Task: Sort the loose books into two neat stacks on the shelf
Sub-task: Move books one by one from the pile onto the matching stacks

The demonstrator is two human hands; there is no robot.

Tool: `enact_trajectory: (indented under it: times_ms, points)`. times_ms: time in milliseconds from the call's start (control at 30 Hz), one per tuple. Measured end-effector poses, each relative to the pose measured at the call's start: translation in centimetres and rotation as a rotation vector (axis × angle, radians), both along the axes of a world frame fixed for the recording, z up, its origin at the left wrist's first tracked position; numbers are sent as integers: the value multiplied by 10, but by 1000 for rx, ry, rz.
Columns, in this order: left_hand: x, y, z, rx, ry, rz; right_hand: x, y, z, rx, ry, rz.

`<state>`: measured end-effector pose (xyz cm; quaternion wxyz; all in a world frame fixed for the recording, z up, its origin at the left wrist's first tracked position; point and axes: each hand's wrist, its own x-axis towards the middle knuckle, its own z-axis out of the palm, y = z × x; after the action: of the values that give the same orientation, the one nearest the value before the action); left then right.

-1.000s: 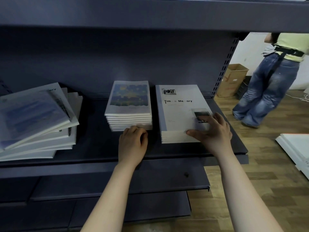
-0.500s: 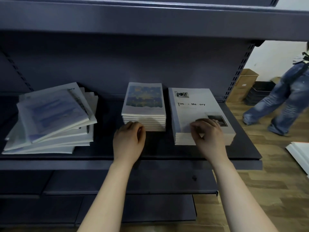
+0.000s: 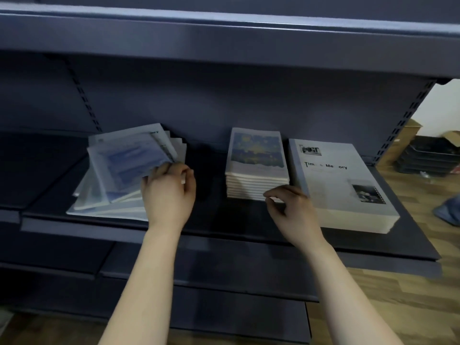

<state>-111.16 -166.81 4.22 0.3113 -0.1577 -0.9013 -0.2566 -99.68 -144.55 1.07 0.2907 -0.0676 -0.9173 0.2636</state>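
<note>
While left hand (image 3: 169, 197) fingers (image 3: 163, 170) pinch blue book (image 3: 127, 165) corner, right hand (image 3: 293, 210) fingers (image 3: 272, 194) loosely curled, empty, before small stack (image 3: 256, 181).

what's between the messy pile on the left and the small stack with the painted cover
In the head view, only the left hand, gripping the messy pile at its right edge, then bare dark shelf board up to the small stack.
</note>
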Motion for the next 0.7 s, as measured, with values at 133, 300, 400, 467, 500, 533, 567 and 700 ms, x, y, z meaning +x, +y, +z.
enact_trajectory:
  times_ms: [133,300,400,467,500,533,567,700]
  points:
    - [-15,-34,10,-21,-89,144,-8,-16,-8,-12,-53,45]
    - [-28,-68,12,-32,-157,222,-20,-35,-23,-42,-164,82]
    - [-31,-80,11,-43,-186,247,-25,-45,-34,22,-153,39]
    - [-33,-85,10,-32,-229,260,-29,-50,-38,46,-140,6]
    - [-34,-88,10,-19,-254,269,-31,-52,-40,52,-133,-4]
    - [-35,-90,10,-10,-281,285,-33,-55,-40,53,-129,-11]
    - [-37,-92,11,-11,-308,304,-35,-57,-41,52,-128,-15]
    - [-43,-96,17,-26,-400,337,-39,-62,-43,74,-129,-33]
